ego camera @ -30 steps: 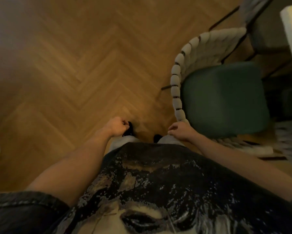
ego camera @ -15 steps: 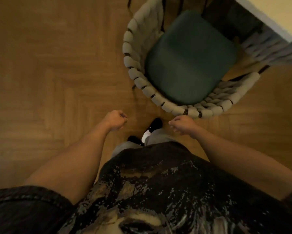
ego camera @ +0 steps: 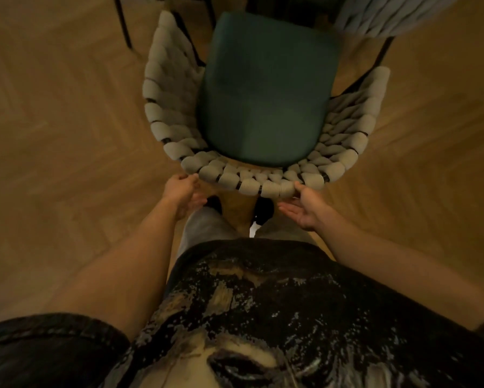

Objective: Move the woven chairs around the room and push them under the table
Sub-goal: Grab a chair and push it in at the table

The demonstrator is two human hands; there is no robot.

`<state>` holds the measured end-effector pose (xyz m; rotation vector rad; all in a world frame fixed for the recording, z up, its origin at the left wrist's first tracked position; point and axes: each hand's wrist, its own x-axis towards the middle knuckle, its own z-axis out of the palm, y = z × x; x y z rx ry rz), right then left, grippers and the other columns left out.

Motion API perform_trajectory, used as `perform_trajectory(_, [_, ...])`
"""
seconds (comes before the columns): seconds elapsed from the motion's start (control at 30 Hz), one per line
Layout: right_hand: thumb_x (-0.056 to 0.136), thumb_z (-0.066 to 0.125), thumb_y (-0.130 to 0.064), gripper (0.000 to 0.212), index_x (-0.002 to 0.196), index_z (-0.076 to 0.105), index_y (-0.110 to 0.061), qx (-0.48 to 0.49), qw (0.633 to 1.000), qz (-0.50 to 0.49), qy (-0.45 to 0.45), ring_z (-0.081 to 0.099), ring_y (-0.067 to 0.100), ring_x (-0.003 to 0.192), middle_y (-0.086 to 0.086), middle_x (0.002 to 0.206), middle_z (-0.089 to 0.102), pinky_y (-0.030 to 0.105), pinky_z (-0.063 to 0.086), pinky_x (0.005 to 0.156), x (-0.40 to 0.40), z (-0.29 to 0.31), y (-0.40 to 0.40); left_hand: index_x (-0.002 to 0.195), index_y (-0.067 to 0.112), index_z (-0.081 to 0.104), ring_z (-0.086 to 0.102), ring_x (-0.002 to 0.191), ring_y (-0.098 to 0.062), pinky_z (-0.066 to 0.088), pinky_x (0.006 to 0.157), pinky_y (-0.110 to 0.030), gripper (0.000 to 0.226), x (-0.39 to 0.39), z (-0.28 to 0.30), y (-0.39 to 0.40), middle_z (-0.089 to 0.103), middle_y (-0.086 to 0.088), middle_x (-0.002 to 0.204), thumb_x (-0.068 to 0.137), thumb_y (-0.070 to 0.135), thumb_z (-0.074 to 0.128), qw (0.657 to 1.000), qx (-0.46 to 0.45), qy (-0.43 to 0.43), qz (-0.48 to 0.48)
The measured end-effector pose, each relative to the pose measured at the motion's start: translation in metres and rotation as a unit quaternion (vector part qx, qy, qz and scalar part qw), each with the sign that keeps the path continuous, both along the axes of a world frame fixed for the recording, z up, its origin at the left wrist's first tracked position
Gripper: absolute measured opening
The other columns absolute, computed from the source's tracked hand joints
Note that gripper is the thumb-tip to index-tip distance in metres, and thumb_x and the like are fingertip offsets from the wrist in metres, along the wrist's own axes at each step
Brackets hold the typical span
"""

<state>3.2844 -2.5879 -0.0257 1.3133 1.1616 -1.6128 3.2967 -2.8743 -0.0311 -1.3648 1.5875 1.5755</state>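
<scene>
both hands, left hand (ego camera: 183,191) and right hand (ego camera: 305,208), open at woven chair (ego camera: 246,180) backrest.

No text, label, brand, number or sign can be read anywhere. The shirt (ego camera: 277,317) at 6 o'clock carries only a printed picture, with no lettering.

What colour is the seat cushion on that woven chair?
Dark green seat cushion, seen best in the head view.

A herringbone wood floor (ego camera: 67,135) is seen all around. Near the bottom, a dark printed shirt (ego camera: 263,303) and grey trousers (ego camera: 204,228) are shown; black shoes (ego camera: 263,208), seemingly, are glimpsed below.
</scene>
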Motion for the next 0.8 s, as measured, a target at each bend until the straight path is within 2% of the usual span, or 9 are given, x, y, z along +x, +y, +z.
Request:
perform_trajectory(0.1, [0.108,0.048,-0.034,0.053,0.153,0.037,-0.008,0.009,0.996,-0.087,0.003,0.060,0.036,0.125,0.023,0.146,0.051,0.041,0.057,0.091,-0.003,-0.005,-0.004,0.145,0.013,0.044,0.070,0.099,-0.031,0.062,0.074,-0.043,0.042,-0.019,0.001,-0.006,0.062,-0.011,0.125,0.104,0.022,0.053,0.998,0.042,0.012,0.050])
perform_trajectory(0.2, [0.108,0.047,-0.030,0.050,0.153,0.037,-0.010,0.023,0.990,-0.140,0.011,0.057,0.038,0.127,0.021,0.148,0.050,0.041,0.059,0.077,-0.005,-0.009,-0.010,0.146,0.011,0.042,0.071,0.096,-0.030,0.062,0.065,-0.038,0.046,-0.030,0.002,-0.013,0.060,-0.015,0.132,0.102,0.005,0.052,0.991,0.080,0.031,0.107])
perform_trajectory(0.3, [0.109,0.047,-0.026,0.047,0.152,0.038,-0.010,0.046,0.988,-0.144,0.029,0.058,0.038,0.126,0.020,0.147,0.051,0.041,0.060,0.076,-0.009,-0.009,-0.017,0.142,0.007,0.044,0.068,0.095,-0.031,0.062,0.059,-0.037,0.044,-0.035,0.001,-0.016,0.057,-0.018,0.132,0.100,-0.003,0.051,0.985,0.088,0.049,0.142])
perform_trajectory(0.43, [0.109,0.047,-0.023,0.043,0.149,0.040,-0.010,0.057,0.988,-0.140,0.035,0.061,0.036,0.119,0.019,0.143,0.053,0.040,0.059,0.078,-0.019,-0.007,-0.025,0.131,0.004,0.048,0.068,0.091,-0.030,0.059,0.068,-0.041,0.033,-0.045,-0.001,-0.019,0.058,-0.020,0.130,0.099,-0.003,0.053,0.985,0.076,0.058,0.144])
perform_trajectory(0.57, [0.109,0.046,-0.023,0.044,0.150,0.038,-0.009,0.059,0.988,-0.138,0.029,0.060,0.038,0.123,0.021,0.145,0.052,0.041,0.059,0.079,-0.030,-0.006,-0.032,0.149,0.003,0.036,0.070,0.092,-0.032,0.063,0.062,-0.041,0.054,-0.058,-0.004,-0.028,0.056,-0.023,0.138,0.099,-0.002,0.054,0.985,0.078,0.055,0.145])
perform_trajectory(0.8, [0.109,0.047,-0.021,0.045,0.151,0.037,-0.008,0.064,0.990,-0.123,0.024,0.062,0.039,0.122,0.021,0.147,0.051,0.042,0.059,0.078,-0.053,-0.009,-0.031,0.147,0.002,0.040,0.071,0.090,-0.031,0.061,0.056,-0.035,0.048,-0.076,-0.007,-0.030,0.056,-0.023,0.137,0.101,0.000,0.052,0.984,0.083,0.061,0.145])
